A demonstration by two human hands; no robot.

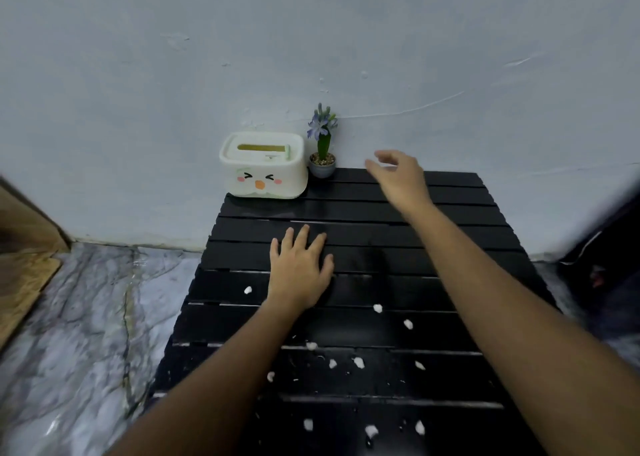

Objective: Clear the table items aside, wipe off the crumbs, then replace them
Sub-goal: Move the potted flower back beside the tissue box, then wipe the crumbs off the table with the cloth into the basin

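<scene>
Both hands are empty over the black slatted wooden table (450,209).
Left hand (299,268) lies flat, fingers spread, maybe to steady; right hand (398,175) is loosely open near the small grey pot with a purple flower (322,164) at 12 o'clock.

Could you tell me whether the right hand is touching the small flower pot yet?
Apart. The head view shows the right hand, fingers open, raised to the right of the flower pot, with bare wall plainly visible between them.

Probably home: tissue box (264,168), potted flower (322,144)

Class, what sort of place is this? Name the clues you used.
Probably a room at home: a low black slatted table against a plain wall, a cartoon-faced tissue box and a small potted flower.
</scene>
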